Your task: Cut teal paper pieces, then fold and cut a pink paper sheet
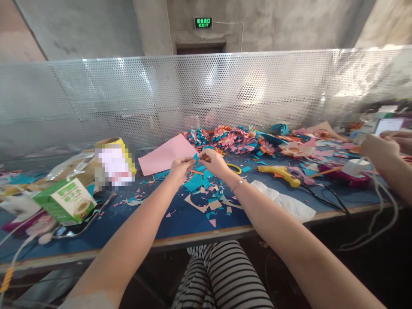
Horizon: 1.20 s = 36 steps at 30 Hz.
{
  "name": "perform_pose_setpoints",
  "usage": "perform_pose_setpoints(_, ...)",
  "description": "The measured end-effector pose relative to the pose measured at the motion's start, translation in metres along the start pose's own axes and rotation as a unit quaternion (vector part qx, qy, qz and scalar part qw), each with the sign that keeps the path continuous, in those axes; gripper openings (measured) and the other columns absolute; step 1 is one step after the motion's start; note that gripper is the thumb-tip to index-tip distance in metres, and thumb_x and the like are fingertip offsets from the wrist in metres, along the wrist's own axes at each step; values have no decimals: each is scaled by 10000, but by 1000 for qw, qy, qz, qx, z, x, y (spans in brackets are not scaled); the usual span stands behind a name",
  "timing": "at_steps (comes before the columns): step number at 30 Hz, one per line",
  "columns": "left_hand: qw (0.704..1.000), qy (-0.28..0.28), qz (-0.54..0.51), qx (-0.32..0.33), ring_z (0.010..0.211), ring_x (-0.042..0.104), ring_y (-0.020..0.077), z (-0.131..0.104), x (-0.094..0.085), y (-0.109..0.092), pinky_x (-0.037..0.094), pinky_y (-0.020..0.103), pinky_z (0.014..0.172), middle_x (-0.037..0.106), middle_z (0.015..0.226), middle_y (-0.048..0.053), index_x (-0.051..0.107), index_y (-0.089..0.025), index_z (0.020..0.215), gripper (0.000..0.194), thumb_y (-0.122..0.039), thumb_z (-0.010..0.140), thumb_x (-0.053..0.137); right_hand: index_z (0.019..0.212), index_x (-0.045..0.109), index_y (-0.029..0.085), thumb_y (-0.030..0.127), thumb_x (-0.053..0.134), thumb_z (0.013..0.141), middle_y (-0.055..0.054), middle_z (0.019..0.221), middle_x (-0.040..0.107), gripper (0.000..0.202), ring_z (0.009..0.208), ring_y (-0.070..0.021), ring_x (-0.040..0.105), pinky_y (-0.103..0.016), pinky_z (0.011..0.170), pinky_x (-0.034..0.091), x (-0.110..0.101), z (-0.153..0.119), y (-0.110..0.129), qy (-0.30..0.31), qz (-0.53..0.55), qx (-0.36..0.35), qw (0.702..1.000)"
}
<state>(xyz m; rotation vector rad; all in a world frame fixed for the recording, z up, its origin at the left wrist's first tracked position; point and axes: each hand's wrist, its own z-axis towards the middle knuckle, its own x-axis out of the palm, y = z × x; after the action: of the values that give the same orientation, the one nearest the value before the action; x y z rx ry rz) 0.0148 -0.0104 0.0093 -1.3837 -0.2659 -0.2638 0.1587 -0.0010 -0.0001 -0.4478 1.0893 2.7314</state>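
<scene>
My left hand (182, 168) and my right hand (212, 161) meet over the middle of the blue table. Between their fingertips is a small piece of blue paper (196, 159), pinched from both sides. Its exact shape is partly hidden by the fingers. Behind my left hand lies a pink paper sheet (167, 154). Blue paper scraps (197, 182) and pale cuttings are scattered just below my hands. Close to my right hand, the yellow handle of scissors (234, 168) shows. A yellow glue gun (281, 174) rests farther right.
Fringed paper flowers (228, 139) are heaped along the perforated metal screen (199, 94). A green box (66, 201) and a tape roll (114, 161) stand at left. A white plastic bag (283, 201) lies near the front edge. Another person's hands (383, 146) are at far right.
</scene>
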Motion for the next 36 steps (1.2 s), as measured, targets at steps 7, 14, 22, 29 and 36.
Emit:
perform_pose_setpoints(7,999,24,-17,-37,550,582,83,-3,-1,-2,494,253,671,619,590,-9,624,-127,647,181,-70,537,756,797,519,197,179,556,692,-21,808,587,112,805,-154,569,-293,736,457,1,1,-1,-12,13,1,1000)
perform_pose_setpoints(14,998,32,-33,-36,565,593,84,-4,1,-2,501,237,665,607,586,-13,591,-126,645,176,-68,565,737,796,500,185,204,572,640,1,752,566,173,714,-125,561,-272,682,471,5,5,-4,-27,135,62,989)
perform_pose_setpoints(22,998,49,-31,-14,579,608,103,-6,1,-2,504,258,677,624,603,-4,595,-117,647,186,-92,551,753,746,525,180,297,630,633,25,673,550,194,599,-92,516,-235,570,453,4,2,-1,-26,211,93,973)
perform_pose_setpoints(29,998,53,-27,-5,577,612,113,-7,2,-3,504,272,683,627,588,2,599,-113,648,162,-77,565,734,730,528,184,295,648,623,37,642,540,196,562,-82,503,-231,547,449,4,3,-2,-26,221,94,970)
perform_pose_setpoints(36,998,57,-11,3,570,611,115,-5,1,-2,503,287,689,629,591,3,591,-115,644,181,-87,555,747,717,511,178,271,627,627,44,632,524,174,539,-74,489,-229,534,439,4,3,-2,-21,214,78,974)
